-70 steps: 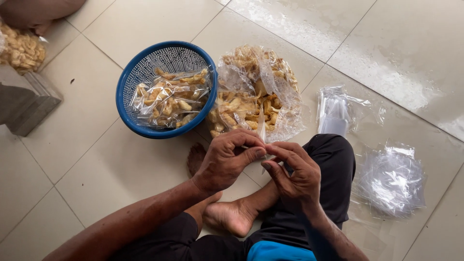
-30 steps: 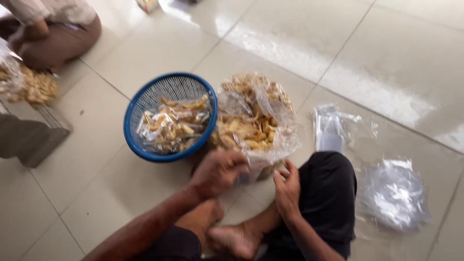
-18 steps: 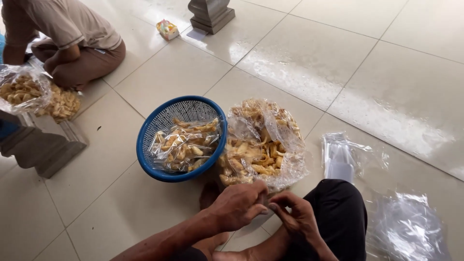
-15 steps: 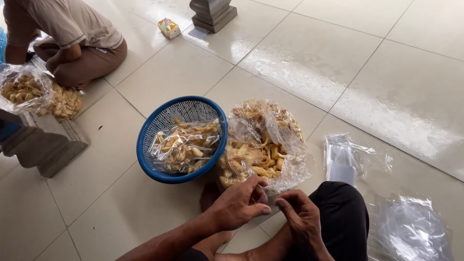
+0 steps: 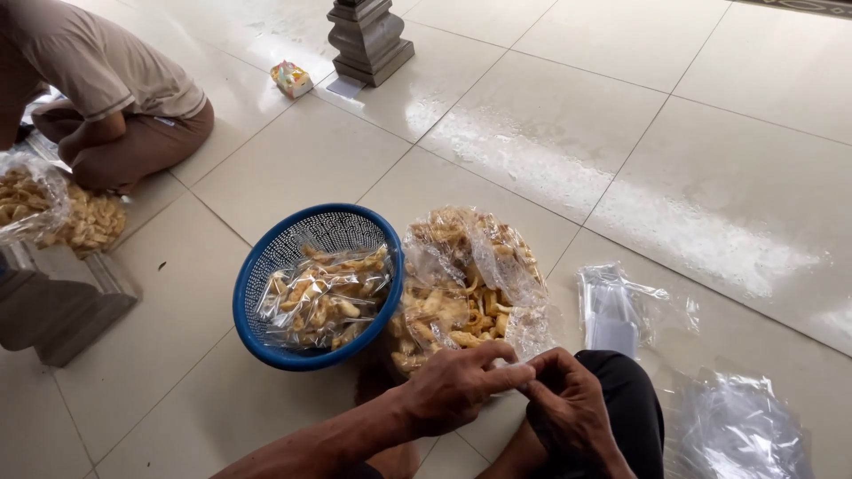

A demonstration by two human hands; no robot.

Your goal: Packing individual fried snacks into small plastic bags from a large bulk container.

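Note:
I sit on a tiled floor. My left hand (image 5: 457, 388) and my right hand (image 5: 568, 401) meet in front of me, fingertips pinched together on a small clear plastic bag (image 5: 519, 366) that is mostly hidden by the fingers. Just beyond them lies a large open clear bag of yellow fried crackers (image 5: 466, 288). To its left stands a blue perforated plastic basket (image 5: 266, 270) holding small filled packets of crackers (image 5: 324, 297).
Stacks of empty clear bags lie at my right (image 5: 621, 310) and lower right (image 5: 741, 430). Another person (image 5: 106, 98) sits at top left beside more bagged crackers (image 5: 53, 208). A carved pillar base (image 5: 368, 40) stands at the far top, a stone block (image 5: 58, 297) at left.
The view has tilted up, showing the other person and the pillar base. My hands stayed together near my knee, still working the small bag.

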